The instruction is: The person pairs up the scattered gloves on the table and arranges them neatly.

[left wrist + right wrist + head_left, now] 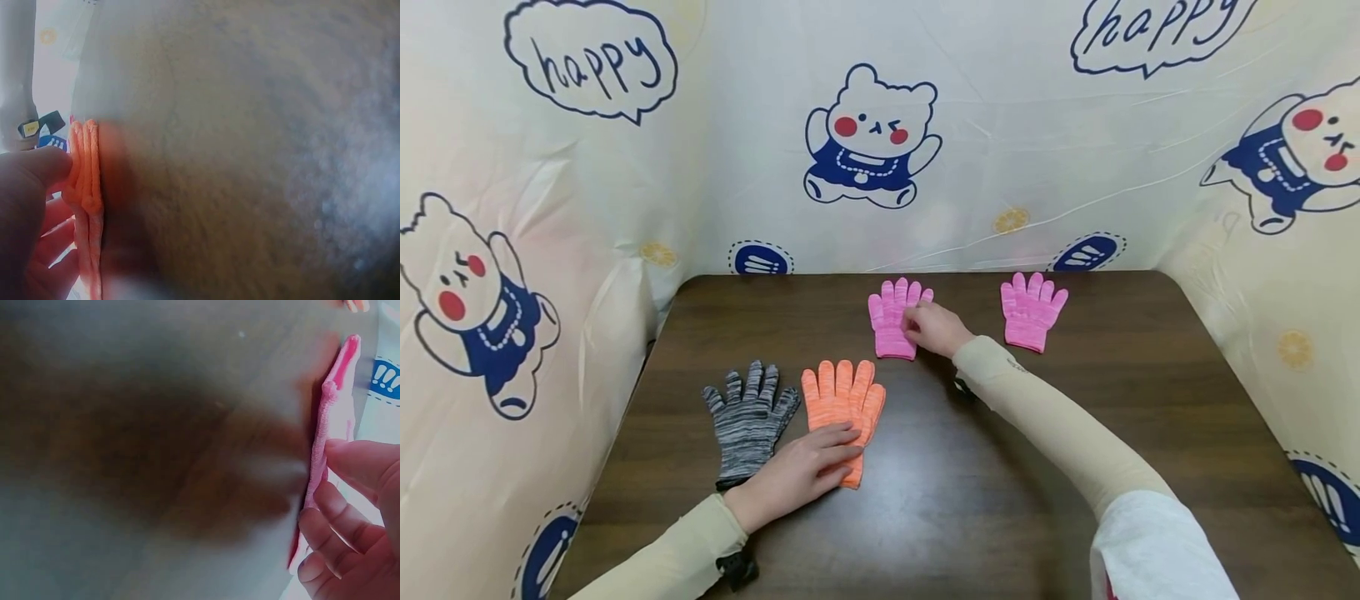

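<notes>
My left hand [805, 469] rests with relaxed fingers on the lower part of an orange knitted glove [837, 396], which lies flat, fingers pointing away. Seen edge-on in the left wrist view, the orange glove [89, 169] shows layers; whether it is one glove or two stacked, I cannot tell. Farther back, my right hand [938, 327] pinches the right side of a pink glove [891, 321]. The right wrist view has thumb and fingertips at the edge of that pink glove [322, 434]. Another pink glove [1032, 310] lies apart, to the right of this hand.
A grey-and-black striped glove [748, 425] lies just left of the orange one, its cuff partly behind the left hand. All lie on a dark wooden table [1000, 492]. Patterned cloth [737, 150] hangs along the table's back and sides.
</notes>
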`<state>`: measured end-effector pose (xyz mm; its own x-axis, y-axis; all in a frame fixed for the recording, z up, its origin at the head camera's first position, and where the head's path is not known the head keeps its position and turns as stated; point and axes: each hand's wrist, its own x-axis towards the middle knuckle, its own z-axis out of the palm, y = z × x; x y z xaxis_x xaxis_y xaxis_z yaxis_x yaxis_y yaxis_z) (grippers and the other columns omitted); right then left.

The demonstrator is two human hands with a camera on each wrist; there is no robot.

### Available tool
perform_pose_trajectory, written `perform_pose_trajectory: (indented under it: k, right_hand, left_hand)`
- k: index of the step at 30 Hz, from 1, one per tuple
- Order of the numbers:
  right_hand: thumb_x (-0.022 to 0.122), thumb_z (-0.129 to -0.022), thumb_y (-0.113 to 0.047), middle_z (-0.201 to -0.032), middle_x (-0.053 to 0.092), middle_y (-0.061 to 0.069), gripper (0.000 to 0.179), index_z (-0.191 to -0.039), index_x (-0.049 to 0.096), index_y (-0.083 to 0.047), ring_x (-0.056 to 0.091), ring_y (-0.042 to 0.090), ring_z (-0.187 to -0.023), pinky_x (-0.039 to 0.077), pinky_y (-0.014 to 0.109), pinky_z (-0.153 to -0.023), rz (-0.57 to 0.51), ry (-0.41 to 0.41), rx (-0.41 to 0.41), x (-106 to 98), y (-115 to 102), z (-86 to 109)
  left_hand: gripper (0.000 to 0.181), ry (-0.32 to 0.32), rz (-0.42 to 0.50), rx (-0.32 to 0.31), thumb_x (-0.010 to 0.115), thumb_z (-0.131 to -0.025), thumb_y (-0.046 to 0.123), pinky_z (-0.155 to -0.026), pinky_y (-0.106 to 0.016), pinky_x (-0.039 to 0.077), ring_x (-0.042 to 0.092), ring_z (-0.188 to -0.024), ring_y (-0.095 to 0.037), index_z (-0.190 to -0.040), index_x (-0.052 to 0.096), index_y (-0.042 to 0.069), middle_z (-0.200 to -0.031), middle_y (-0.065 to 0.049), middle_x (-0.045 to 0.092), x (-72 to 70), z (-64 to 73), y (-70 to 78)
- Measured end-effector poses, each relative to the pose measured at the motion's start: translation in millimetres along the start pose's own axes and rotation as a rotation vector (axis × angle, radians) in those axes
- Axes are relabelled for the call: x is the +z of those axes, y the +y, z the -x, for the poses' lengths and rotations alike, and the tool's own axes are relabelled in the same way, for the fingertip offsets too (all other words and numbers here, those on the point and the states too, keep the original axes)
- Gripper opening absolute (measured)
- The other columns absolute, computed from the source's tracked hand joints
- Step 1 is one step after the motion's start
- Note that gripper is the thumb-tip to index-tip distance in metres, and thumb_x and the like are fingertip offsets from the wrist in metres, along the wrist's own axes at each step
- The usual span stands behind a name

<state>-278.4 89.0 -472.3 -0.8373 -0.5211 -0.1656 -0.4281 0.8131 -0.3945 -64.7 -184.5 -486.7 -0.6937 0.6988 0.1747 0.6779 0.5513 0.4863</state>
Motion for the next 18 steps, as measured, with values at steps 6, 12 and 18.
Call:
perform_pose_trajectory:
  k: [6, 12, 18]
  right_hand:
    - [0.072, -0.099, -0.017, -0.095, 0.065, 0.006, 0.01, -0.106, 0.07, -0.01, 0.059, 0.022, -0.088, 0.057, 0.035, -0.083, -0.033, 0.008, -0.007, 2.4, 5.8, 9.3]
    - [0.074, -0.098, -0.018, -0.101, 0.067, 0.007, 0.016, -0.112, 0.069, -0.01, 0.062, 0.022, -0.091, 0.058, 0.038, -0.088, -0.052, 0.003, -0.01, 2.9, 9.1, 19.6]
    - [0.075, -0.097, -0.017, -0.097, 0.067, 0.005, 0.015, -0.11, 0.07, -0.01, 0.061, 0.021, -0.088, 0.059, 0.036, -0.086, -0.071, -0.015, -0.029, 2.0, 9.6, 31.2]
  left_hand:
    - [0.036, -0.004, 0.008, -0.008, 0.076, -0.097, 0.018, -0.104, -0.046, 0.054, 0.056, -0.138, -0.03, -0.132, 0.073, 0.009, -0.144, -0.01, 0.064, -0.3, 0.3, -0.2]
    - [0.036, 0.004, 0.004, -0.002, 0.076, -0.097, 0.018, -0.103, -0.045, 0.055, 0.057, -0.137, -0.03, -0.132, 0.073, 0.009, -0.143, -0.01, 0.064, 0.1, 0.4, -0.4]
    - [0.036, 0.02, -0.004, 0.014, 0.077, -0.096, 0.016, -0.102, -0.046, 0.055, 0.058, -0.136, -0.031, -0.131, 0.074, 0.008, -0.142, -0.011, 0.065, 0.1, 0.6, -0.7]
